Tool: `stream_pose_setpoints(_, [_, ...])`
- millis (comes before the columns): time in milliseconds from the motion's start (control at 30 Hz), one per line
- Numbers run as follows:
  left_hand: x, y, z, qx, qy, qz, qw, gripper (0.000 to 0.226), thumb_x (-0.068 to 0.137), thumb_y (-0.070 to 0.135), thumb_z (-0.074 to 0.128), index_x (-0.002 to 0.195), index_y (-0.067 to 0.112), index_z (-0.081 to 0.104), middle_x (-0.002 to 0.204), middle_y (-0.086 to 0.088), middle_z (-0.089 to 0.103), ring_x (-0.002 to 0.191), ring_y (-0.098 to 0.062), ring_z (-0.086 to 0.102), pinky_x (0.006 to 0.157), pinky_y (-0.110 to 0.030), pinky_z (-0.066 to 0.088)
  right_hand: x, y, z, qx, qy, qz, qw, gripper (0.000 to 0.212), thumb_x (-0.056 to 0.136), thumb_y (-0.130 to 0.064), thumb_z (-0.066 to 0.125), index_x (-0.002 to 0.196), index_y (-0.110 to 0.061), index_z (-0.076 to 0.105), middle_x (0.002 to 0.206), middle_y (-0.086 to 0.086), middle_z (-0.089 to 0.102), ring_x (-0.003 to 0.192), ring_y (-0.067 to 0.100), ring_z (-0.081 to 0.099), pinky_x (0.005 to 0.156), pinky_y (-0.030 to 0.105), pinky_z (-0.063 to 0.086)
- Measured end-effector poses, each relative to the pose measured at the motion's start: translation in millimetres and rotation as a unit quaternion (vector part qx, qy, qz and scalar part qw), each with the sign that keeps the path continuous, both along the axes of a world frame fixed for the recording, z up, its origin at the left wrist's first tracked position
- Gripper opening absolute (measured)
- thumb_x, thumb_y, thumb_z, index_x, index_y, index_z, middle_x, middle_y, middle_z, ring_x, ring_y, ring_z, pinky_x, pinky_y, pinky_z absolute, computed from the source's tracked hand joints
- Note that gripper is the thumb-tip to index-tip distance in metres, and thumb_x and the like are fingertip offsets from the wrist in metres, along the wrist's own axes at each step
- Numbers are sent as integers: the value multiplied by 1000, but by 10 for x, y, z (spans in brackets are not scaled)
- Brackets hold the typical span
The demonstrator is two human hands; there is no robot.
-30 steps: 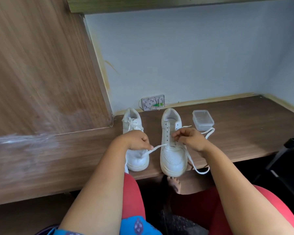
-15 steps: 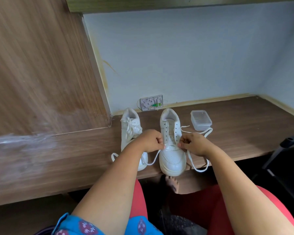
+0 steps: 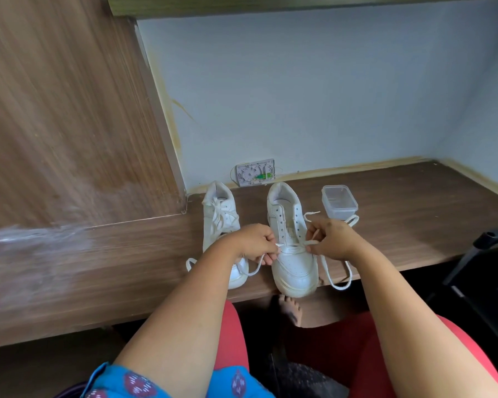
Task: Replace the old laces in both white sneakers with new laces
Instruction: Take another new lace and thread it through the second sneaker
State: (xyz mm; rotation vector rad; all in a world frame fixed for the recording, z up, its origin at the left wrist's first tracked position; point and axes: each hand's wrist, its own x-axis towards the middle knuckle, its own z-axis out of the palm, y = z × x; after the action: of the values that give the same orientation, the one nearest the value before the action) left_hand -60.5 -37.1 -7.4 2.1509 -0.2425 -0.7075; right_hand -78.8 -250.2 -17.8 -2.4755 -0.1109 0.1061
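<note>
L hand (image 3: 252, 245) + R hand (image 3: 332, 239) pinch lace (image 3: 335, 278) | right sneaker (image 3: 292, 254) (lowest eyelets)

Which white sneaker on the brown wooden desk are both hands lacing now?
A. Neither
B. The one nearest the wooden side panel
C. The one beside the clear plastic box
C: the left hand and right hand pinch the white lace over the sneaker beside the clear plastic box.

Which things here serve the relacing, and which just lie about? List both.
In use: right-hand white sneaker; white flat lace; left hand; right hand; left-hand white laced sneaker.
Lying about: clear plastic lidded box; white wall socket plate.
</note>
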Motion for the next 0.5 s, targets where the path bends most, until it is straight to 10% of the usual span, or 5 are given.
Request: stream_pose_setpoints(500, [34, -5, -31, 39, -98, 11, 994, 9, 87, 9, 65, 81, 15, 60, 78, -4, 70, 61, -9, 62, 49, -15, 43, 4, 279, -63, -85, -64, 85, 991, 11, 86, -24, 70, 93, -15, 70, 91, -3, 49, 85, 12, 49, 72, 17, 34])
